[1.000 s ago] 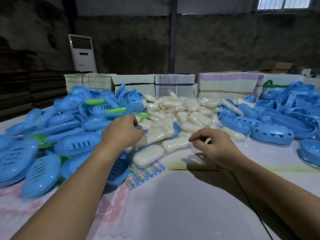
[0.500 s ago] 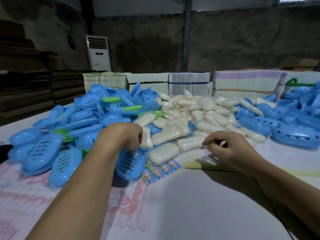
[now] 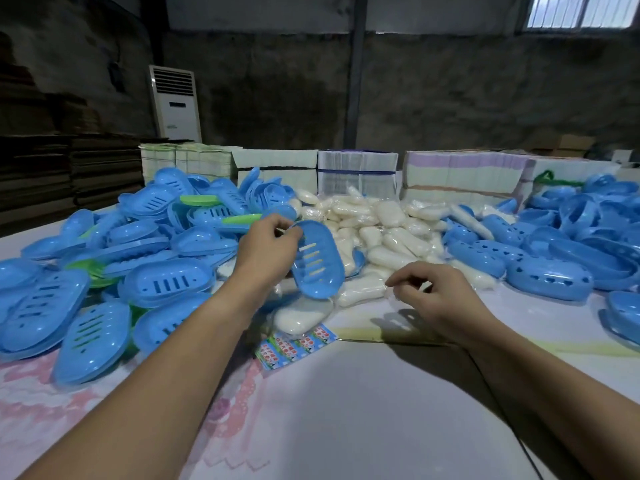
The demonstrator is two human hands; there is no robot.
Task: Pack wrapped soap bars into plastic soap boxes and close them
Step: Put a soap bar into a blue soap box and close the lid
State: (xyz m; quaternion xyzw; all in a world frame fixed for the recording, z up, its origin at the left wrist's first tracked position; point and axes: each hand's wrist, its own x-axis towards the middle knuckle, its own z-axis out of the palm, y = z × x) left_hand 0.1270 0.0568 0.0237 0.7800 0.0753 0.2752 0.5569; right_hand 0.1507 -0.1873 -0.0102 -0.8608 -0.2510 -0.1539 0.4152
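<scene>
Two hands work over a bench (image 3: pixel 363 410) heaped with soap goods. The left hand (image 3: pixel 266 252) has its fingers curled round the upper end of a blue slotted soap box half (image 3: pixel 317 259), which it holds lifted and tilted above the near edge of the pile of wrapped soap bars (image 3: pixel 374 230). The right hand (image 3: pixel 440 297) hovers low over the bench just right of that pile, its fingers loosely bent with thumb and forefinger drawn near each other; it seems to hold nothing solid, though whether it nips a bit of clear wrapper I cannot tell. One wrapped bar (image 3: pixel 301 315) lies at the front of the pile, under the lifted half and touching a strip of printed labels (image 3: pixel 294 344) on the bench. A heap of blue box halves (image 3: pixel 121 258), with a few green ones (image 3: pixel 199 200) among them, fills the left side; another blue heap (image 3: pixel 554 258) lies on the right. Stacks of flat cartons (image 3: pixel 356 171) stand along the far edge, and a white standing air conditioner (image 3: pixel 175 103) is by the dark wall behind.
</scene>
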